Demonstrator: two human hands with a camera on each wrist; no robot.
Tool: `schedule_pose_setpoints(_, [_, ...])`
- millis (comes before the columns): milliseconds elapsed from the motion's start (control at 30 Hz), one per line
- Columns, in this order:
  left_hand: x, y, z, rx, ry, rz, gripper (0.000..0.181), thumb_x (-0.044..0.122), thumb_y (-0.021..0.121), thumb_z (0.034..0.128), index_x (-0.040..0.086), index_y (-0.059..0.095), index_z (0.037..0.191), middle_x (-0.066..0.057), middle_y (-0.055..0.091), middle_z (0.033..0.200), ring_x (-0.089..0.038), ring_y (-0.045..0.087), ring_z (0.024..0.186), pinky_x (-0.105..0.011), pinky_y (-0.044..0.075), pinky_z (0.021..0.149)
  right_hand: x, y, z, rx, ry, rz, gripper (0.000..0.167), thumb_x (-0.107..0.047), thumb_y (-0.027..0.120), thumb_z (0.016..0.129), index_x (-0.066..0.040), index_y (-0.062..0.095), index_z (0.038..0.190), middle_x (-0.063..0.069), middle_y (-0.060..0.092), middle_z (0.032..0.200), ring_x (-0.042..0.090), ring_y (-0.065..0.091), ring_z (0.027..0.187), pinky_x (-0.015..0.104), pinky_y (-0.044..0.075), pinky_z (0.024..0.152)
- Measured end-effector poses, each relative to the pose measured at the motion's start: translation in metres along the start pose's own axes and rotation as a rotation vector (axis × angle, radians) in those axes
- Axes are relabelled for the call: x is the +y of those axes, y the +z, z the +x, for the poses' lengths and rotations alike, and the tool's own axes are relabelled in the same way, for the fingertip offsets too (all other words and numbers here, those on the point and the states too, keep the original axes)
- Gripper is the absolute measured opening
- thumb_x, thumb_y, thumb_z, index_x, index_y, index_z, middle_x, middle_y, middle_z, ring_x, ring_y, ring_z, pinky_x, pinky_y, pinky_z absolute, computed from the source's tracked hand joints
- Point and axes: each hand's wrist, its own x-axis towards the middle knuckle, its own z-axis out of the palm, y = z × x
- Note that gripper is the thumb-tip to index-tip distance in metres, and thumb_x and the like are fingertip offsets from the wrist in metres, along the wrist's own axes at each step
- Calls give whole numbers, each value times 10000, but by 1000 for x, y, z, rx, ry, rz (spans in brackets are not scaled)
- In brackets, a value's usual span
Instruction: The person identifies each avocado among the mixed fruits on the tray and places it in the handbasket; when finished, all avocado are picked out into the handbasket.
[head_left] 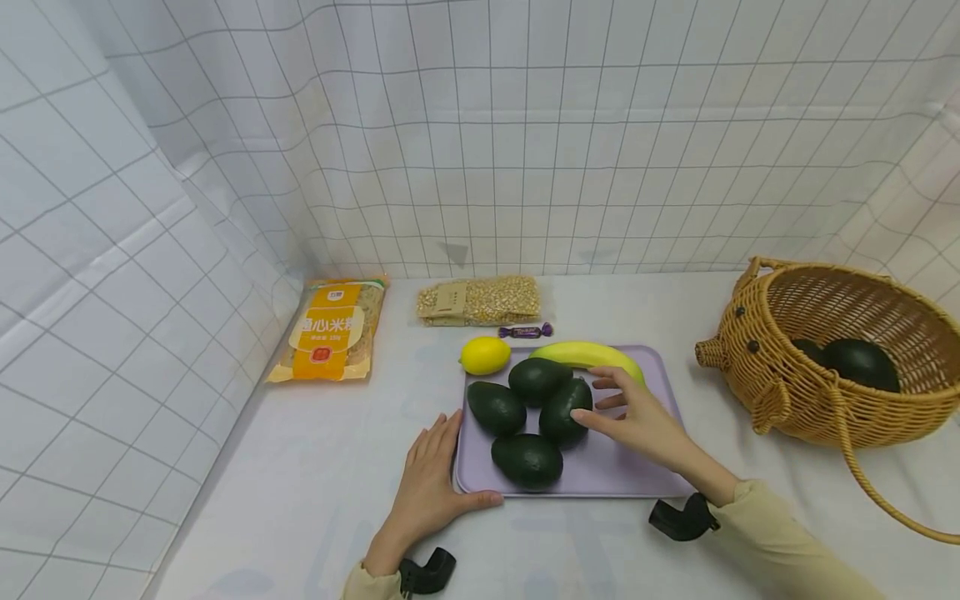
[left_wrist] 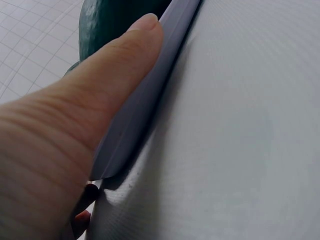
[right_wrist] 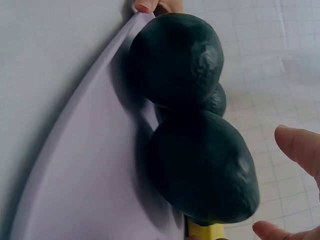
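Note:
Several dark green avocados sit close together on a lilac tray (head_left: pixel 622 467). My right hand (head_left: pixel 637 421) hovers over the right-hand avocado (head_left: pixel 564 417), thumb and fingers spread apart. In the right wrist view, a gap shows between the fingertips (right_wrist: pixel 295 145) and that avocado (right_wrist: pixel 202 167). At the tray's near left corner, my left hand (head_left: pixel 431 475) lies with straight fingers along the left side. Its thumb (left_wrist: pixel 120 65) rests against the near rim. A banana (head_left: pixel 588 354) lies along the tray's far side, and a lemon (head_left: pixel 484 356) is at the far left corner.
At right stands a wicker basket (head_left: pixel 738 379) with dark avocados (head_left: pixel 862 364) inside and a rope handle hanging forward. Behind the tray lie a wrapped candy (head_left: pixel 525 332) and a bag of corn kernels (head_left: pixel 510 300). An orange food packet (head_left: pixel 330 329) lies at the far left.

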Motion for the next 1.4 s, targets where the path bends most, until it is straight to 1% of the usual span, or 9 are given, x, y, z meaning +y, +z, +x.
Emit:
schedule_pose_setpoints(200, [0, 0, 0, 6, 3, 6, 1218, 717, 725, 607, 70, 223, 1509, -139, 290, 1509, -277, 159, 1408, -474, 84, 1126, -1, 11, 3, -5, 47, 0, 747, -436, 745, 800, -80, 416, 1368, 127, 488, 1314, 303, 579, 1029, 432, 510, 808])
schedule_pose_setpoints(300, [0, 0, 0, 12, 10, 7, 1218, 714, 728, 606, 66, 228, 1507, -144, 295, 1506, -281, 164, 1406, -479, 88, 1124, 0, 16, 5, -13, 73, 0, 751, -439, 746, 796, -84, 404, 1363, 143, 484, 1304, 286, 572, 1012, 409, 504, 789])
schedule_pose_setpoints(433, [0, 0, 0, 13, 12, 3, 1215, 708, 733, 607, 63, 232, 1506, -147, 295, 1505, -282, 166, 1405, -480, 89, 1123, 0, 22, 6, -12, 100, 18, 761, -420, 752, 795, -78, 373, 1360, 181, 493, 1259, 249, 561, 949, 354, 486, 731])
schedule_pose_setpoints(633, [0, 1, 0, 19, 17, -4, 1208, 694, 740, 612, 58, 233, 1504, -153, 296, 1504, -284, 169, 1404, -478, 91, 1122, 0, 30, 9, 24, 115, 6, 796, -421, 764, 780, -54, 350, 1352, 178, 509, 1194, 219, 542, 847, 311, 461, 669])
schedule_pose_setpoints(767, [-1, 1, 0, 15, 14, -3, 1212, 709, 728, 613, 60, 229, 1506, -149, 289, 1508, -282, 164, 1406, -479, 85, 1123, 2, 33, 10, 40, 124, -2, 794, -416, 777, 767, -49, 349, 1325, 161, 514, 1133, 227, 525, 842, 310, 450, 660])
schedule_pose_setpoints(933, [-2, 1, 0, 16, 15, -3, 1215, 722, 718, 611, 62, 230, 1506, -146, 290, 1508, -281, 164, 1406, -479, 84, 1124, 2, 34, 9, 39, 151, -5, 805, -437, 787, 746, -69, 325, 1294, 149, 551, 1033, 233, 517, 848, 314, 436, 678])
schedule_pose_setpoints(1167, [-2, 1, 0, 17, 16, 2, 1211, 725, 716, 611, 66, 234, 1506, -141, 290, 1510, -283, 167, 1405, -479, 86, 1125, 2, 33, 6, 46, 159, 8, 811, -432, 800, 730, -64, 303, 1255, 198, 518, 1151, 235, 518, 848, 328, 428, 723])
schedule_pose_setpoints(1300, [-1, 1, 0, 16, 18, -1, 1206, 715, 723, 613, 69, 235, 1506, -135, 289, 1511, -278, 168, 1405, -471, 85, 1126, 4, 32, 3, 57, 167, 4, 815, -435, 796, 734, -68, 293, 1259, 203, 514, 1143, 246, 510, 868, 335, 423, 733])
schedule_pose_setpoints(1400, [-1, 1, -1, 13, 13, -2, 1204, 711, 726, 613, 73, 233, 1507, -133, 289, 1511, -277, 167, 1405, -474, 85, 1126, 6, 30, 1, 73, 172, 25, 809, -423, 793, 744, -71, 285, 1266, 196, 509, 1141, 242, 521, 859, 330, 433, 725])
